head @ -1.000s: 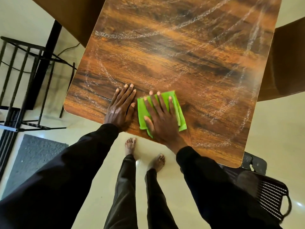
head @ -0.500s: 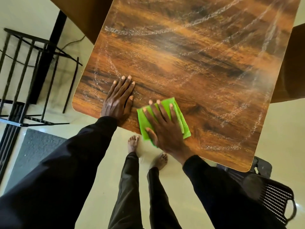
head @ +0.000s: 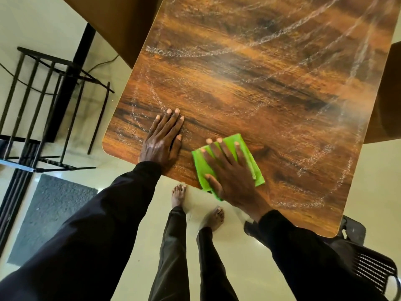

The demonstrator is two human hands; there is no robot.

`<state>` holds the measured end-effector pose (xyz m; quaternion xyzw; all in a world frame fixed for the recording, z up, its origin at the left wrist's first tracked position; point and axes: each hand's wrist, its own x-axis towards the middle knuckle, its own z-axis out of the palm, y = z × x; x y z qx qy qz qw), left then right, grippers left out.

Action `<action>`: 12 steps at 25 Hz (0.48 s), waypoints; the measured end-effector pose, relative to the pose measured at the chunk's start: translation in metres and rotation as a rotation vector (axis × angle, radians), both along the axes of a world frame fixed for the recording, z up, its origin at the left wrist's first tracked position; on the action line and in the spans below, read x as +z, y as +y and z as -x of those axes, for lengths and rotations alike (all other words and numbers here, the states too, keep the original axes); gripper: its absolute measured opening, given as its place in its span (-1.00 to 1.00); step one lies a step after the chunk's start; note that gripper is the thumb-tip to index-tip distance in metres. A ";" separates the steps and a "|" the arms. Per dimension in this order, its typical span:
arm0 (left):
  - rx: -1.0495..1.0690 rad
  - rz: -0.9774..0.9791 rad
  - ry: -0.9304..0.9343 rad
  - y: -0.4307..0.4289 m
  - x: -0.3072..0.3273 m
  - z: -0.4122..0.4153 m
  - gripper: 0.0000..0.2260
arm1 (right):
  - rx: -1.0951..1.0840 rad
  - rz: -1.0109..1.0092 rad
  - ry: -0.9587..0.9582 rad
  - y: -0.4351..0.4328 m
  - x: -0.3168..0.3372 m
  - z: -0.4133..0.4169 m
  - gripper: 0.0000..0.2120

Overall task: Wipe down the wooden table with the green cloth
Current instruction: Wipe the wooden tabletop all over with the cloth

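Two hands lie flat on the wooden tabletop, near its lower edge. The left hand is pressed on bare wood left of the frame's centre, its grip slack, with the fingers straight and close together. Just to its right, the right hand is spread over the folded green cloth. Its grip is unclosed, the fingers fanned straight, and the cloth's lower corner is seen past the tabletop's edge. Whitish streaks are traced across the wood. A black chair is seen at lower right.
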<state>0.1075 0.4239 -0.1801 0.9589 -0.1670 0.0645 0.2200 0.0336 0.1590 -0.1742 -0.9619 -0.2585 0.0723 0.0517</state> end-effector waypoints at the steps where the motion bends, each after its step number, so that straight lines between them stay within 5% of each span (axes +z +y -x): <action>1: 0.000 -0.001 -0.002 0.001 -0.001 0.000 -0.55 | -0.057 0.003 -0.009 -0.015 0.000 -0.006 -0.33; 5: -0.002 0.001 -0.008 0.003 -0.005 -0.002 -0.56 | -0.416 -0.005 -0.034 0.001 0.008 -0.070 -0.32; 10: 0.008 0.007 -0.019 0.001 -0.005 0.000 -0.56 | 0.005 -0.017 0.033 0.026 0.007 0.000 -0.32; 12: 0.007 0.007 -0.017 0.001 -0.006 0.000 -0.56 | 0.005 0.012 0.032 -0.007 0.008 0.020 -0.33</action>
